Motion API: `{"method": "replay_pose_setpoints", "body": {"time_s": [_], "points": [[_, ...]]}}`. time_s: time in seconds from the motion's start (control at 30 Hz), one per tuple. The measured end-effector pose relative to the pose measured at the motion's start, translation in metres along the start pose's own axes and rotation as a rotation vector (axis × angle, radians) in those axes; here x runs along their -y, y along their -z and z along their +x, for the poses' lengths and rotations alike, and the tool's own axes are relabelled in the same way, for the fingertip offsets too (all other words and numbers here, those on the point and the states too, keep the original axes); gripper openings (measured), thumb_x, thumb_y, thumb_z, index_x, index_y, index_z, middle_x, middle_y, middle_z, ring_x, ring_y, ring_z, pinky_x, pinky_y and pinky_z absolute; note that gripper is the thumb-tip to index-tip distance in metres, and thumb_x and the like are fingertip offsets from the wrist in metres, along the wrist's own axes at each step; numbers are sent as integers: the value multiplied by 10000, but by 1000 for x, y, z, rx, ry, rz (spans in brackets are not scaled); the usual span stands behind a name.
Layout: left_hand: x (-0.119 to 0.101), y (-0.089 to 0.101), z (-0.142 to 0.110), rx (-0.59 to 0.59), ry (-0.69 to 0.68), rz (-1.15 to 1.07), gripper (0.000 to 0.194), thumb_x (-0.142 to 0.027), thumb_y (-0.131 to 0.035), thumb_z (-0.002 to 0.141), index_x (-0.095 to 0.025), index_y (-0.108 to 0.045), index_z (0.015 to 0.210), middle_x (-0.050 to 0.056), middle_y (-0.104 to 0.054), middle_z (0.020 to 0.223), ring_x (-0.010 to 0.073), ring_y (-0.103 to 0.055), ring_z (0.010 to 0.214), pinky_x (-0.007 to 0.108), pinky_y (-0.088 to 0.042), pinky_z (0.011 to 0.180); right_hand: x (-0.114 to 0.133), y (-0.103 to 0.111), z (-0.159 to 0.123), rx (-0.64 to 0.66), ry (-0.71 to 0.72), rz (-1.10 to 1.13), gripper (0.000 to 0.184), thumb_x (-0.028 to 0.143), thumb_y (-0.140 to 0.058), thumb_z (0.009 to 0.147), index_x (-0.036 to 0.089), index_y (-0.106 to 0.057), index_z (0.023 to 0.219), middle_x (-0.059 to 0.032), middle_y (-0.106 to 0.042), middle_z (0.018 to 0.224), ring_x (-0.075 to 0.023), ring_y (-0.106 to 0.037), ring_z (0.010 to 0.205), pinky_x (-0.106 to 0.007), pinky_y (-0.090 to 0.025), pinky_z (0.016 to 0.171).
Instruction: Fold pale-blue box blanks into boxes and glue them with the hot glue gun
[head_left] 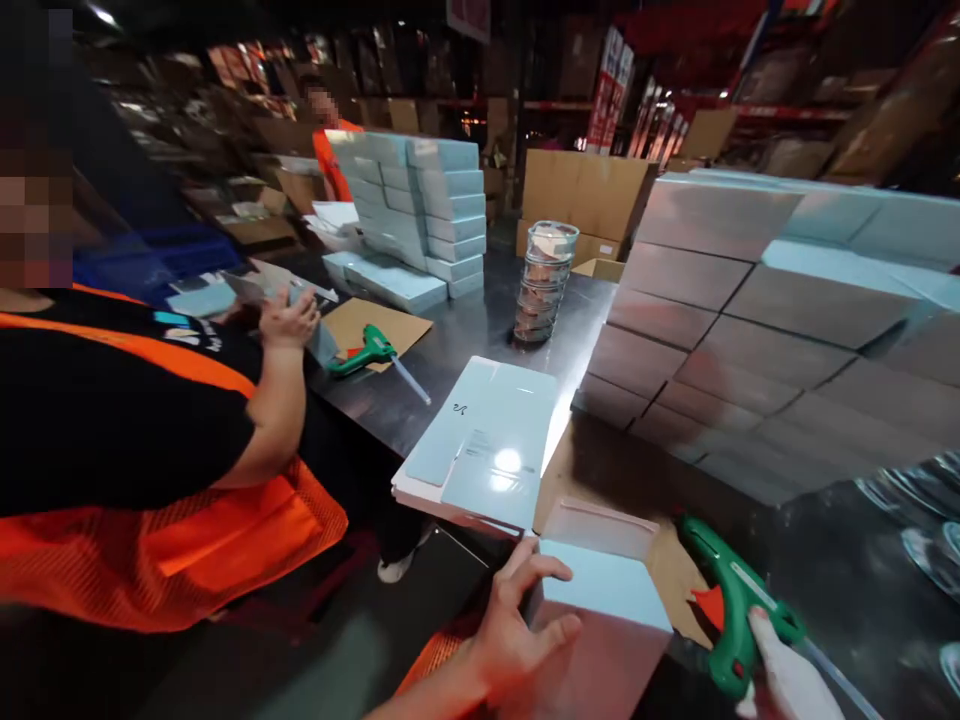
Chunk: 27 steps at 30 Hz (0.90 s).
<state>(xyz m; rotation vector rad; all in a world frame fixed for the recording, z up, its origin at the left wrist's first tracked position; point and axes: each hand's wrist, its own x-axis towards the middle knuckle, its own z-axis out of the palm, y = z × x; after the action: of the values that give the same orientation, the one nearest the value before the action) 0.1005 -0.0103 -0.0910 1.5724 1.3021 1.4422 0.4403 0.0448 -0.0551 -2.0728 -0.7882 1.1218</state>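
As left hand (pixel 514 628) clasps box (pixel 611 640), glue gun (pixel 731 580) against right hand (pixel 793 675)

This looks like a warehouse: loaded racks (pixel 795 112), a large brown carton (pixel 577 195) and stacked pale boxes (pixel 697 212).

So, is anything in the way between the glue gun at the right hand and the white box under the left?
Nothing visible is. Between the green glue gun at the right hand and the white box, only flat brown cardboard shows. The left hand is on the box's opposite side.
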Motion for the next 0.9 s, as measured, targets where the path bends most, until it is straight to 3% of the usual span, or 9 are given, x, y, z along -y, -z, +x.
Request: {"method": "replay_pose_setpoints", "body": {"time_s": [0.07,0.13,0.2,0.3,0.43,0.53,0.6,0.77,0.9], "points": [[1,0,1,-3,19,-25,597,-787,-716,825,-232,-783,1036,100,-735,1004,318,-696,1105,450,-544,1036,8,8,-12,-129,34,-170,267,560,-717,733,293,-724,731,-93,-689,604,-310,-651,517,-404,-521,478],[0,-2,3,38,19,-77,614,-793,-721,814,-225,-781,1037,105,-724,1010,309,-703,1052,435,-557,1004,19,0,-36,-174,174,-167,367,591,-761,692,317,-790,935,-91,-807,916,-341,-750,789,-395,-591,630],[-1,-5,5,102,-1,-127,622,-798,-727,805,-221,-781,1031,99,-715,981,297,-706,1013,432,-556,1006,32,-23,-63,-8,320,-16,547,636,-819,663,280,-786,1078,-77,-805,1154,-345,-748,1023,-365,-615,783],[-2,-6,3,146,-23,-176,570,-768,-748,813,-230,-769,1001,98,-720,993,318,-701,1107,481,-500,1106,43,-61,-87,402,255,165,464,575,-904,667,210,-744,904,-51,-779,906,-259,-713,804,-322,-591,716],[4,-6,0,33,37,-359,513,-658,-817,821,-229,-681,1066,159,-666,1300,351,-653,1295,484,-504,1096,27,-75,-77,537,354,328,489,647,-882,753,199,-687,765,-1,-674,711,-187,-650,673,-286,-557,659],[11,-6,1,-24,54,-546,674,-566,-852,831,-319,-486,1340,98,-667,1233,298,-698,1219,482,-532,1062,9,-57,-70,699,576,249,799,933,-723,708,205,-805,1025,-133,-764,1169,-318,-728,1099,-432,-597,960],[13,-3,2,8,19,-573,655,-514,-843,861,-341,-468,1370,56,-661,1153,271,-702,1171,486,-530,1064,4,-46,-72,748,761,107,946,979,-683,667,239,-790,1246,-175,-654,1463,-379,-631,1346,-517,-515,1127],[11,7,5,121,-69,-423,219,-437,-797,923,-235,-717,943,69,-618,1148,264,-644,1196,453,-494,1099,8,-52,-89,583,1177,-89,486,540,-769,958,303,-714,1378,-147,-648,1491,-311,-636,1367,-502,-520,1147],[6,5,3,147,-20,-449,162,-402,-754,968,-243,-728,978,82,-676,1179,266,-657,1226,437,-484,1096,5,-68,-92,492,1289,-42,302,278,-726,1007,321,-736,1306,-108,-737,1352,-253,-708,1249,-421,-598,1045]]}}
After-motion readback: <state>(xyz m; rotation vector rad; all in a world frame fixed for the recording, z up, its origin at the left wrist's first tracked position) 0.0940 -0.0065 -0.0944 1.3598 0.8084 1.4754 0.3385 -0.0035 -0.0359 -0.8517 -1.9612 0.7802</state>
